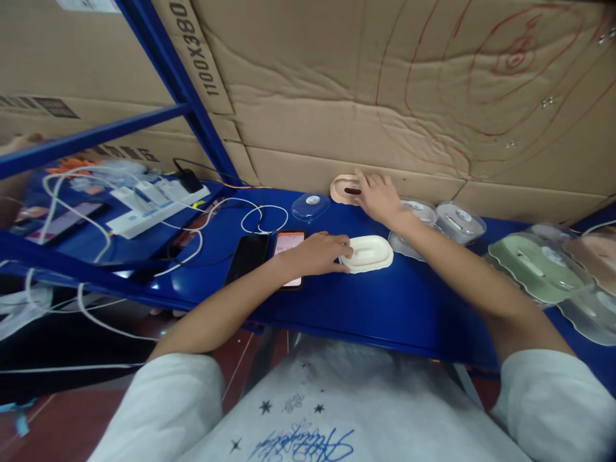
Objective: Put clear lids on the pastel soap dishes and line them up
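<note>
A cream oval tray [373,254] lies on the blue table [375,308], and my left hand [327,253] is closed on its left end. Farther back, against the cardboard, is a peach oval piece [341,190] with a dark slot in it. My right hand [376,196] grips the right side of that piece, its fingers bent over the edge. A clear oval lid [310,206] rests to the left of the peach piece. Just left of my left hand, a phone with a lit screen [290,241] lies partly under my wrist.
A dark phone [247,258] and white cables lie to the left, near a power strip [156,208] and a blue metal frame [180,83]. Clear containers [461,222] and a green lidded one [541,266] are on the right. Cardboard [308,128] stands behind.
</note>
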Motion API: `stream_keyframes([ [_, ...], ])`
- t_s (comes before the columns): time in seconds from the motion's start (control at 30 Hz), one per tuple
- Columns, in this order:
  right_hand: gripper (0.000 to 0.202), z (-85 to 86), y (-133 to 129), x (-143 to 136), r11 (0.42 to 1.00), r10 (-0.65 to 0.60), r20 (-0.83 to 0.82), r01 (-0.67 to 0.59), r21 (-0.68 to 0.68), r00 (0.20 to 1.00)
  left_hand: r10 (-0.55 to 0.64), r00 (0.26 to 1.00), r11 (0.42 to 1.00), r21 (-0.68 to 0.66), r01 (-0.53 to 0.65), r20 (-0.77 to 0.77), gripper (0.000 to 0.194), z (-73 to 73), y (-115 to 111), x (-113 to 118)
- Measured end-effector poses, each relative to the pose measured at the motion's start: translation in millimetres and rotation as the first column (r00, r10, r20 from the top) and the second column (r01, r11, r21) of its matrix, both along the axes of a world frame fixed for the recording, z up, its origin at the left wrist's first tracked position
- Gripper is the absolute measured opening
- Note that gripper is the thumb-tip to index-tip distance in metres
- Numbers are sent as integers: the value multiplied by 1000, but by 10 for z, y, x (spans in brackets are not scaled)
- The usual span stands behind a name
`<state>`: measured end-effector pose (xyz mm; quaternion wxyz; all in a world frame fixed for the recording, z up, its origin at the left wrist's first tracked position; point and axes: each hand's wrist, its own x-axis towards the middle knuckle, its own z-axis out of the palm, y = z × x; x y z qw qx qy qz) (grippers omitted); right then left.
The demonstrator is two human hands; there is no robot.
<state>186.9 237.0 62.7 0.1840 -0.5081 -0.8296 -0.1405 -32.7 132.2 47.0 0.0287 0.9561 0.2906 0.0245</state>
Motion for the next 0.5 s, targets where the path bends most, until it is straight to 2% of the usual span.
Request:
stream_keyframes([
  [0.07,65,-66,31,-58,999,-46,-24,45,-19,999,12,1000,1000,6,-12,-19,27,35,16,-42],
  [0.17,44,-79,-57,-47,997,-43,-93,36,-74,995,25,999,995,100,-20,-46,23,61,60,-100],
  [0.23,36,-54,-162,11,987,8,-170,-35,-156,985,24,998,985,173,-13,-63,22,58,103,-120],
  [0.3,42,-31,-311,96,965,77,-246,-134,-226,966,4,998,974,226,11,-64,23,50,139,-121],
  [0.4,47,-33,-637,257,931,215,-284,-284,-230,934,-44,999,962,269,49,-25,25,57,134,-91],
  [0.5,41,-103,-1040,424,900,314,-260,-374,-223,913,-88,996,956,282,84,-1,22,86,62,-44],
])
